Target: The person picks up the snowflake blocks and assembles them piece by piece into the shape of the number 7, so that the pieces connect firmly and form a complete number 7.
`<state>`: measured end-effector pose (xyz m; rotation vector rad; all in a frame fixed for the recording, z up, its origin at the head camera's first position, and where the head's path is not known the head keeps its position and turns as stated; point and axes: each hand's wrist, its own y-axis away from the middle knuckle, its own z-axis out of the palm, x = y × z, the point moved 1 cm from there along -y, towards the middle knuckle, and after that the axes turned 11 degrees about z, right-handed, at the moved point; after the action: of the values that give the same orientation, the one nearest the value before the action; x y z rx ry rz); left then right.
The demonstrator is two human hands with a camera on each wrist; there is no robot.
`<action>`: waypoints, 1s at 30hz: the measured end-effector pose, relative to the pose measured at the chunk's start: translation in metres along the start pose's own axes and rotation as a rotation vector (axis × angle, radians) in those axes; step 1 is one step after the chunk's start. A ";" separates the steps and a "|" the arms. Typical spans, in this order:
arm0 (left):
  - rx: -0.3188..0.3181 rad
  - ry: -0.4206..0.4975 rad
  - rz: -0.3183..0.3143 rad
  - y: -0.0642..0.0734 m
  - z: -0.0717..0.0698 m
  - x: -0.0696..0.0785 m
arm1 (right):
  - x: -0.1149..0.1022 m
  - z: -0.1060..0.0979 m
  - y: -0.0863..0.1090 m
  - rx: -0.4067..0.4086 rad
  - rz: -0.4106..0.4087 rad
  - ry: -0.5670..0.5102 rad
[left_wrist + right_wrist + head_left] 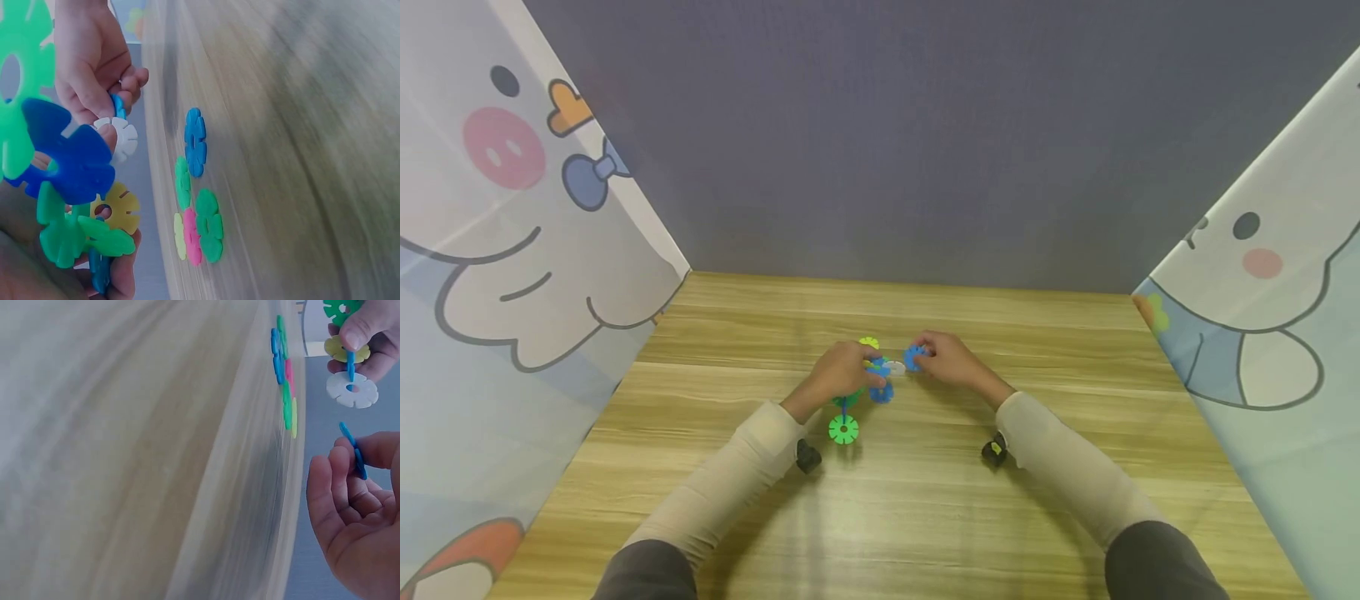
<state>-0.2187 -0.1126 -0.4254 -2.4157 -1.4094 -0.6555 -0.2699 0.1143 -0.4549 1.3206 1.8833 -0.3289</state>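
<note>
Over the table (1075,333), toward its back edge, the left hand (839,371) gripped linked discs (835,430); their white disc (898,369) jutted right, near but apart from the blue disc (912,359) that the right hand (952,359) pinched.

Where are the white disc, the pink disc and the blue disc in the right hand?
White disc (364,392): right wrist view, flat face beside the hole.
Pink disc (192,241): left wrist view, middle of its visible face.
Blue disc (913,359) in the right hand (952,360): head view, its uncovered part.

In the left wrist view, the left edge crops a green disc (34,65).
</note>
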 end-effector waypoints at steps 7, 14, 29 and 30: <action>-0.004 0.024 -0.028 -0.001 0.000 -0.001 | 0.002 0.003 0.006 -0.050 0.059 -0.163; 0.005 0.013 -0.041 -0.001 0.001 -0.001 | 0.003 0.007 0.008 -0.046 0.109 -0.291; 0.060 0.035 -0.032 -0.002 0.004 -0.002 | 0.002 0.014 0.008 0.023 0.177 -0.409; 0.060 0.031 -0.032 -0.002 0.004 -0.002 | 0.003 0.015 0.009 0.022 0.178 -0.414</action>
<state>-0.2208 -0.1112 -0.4304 -2.3320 -1.4376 -0.6457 -0.2556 0.1104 -0.4648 1.3076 1.4125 -0.4902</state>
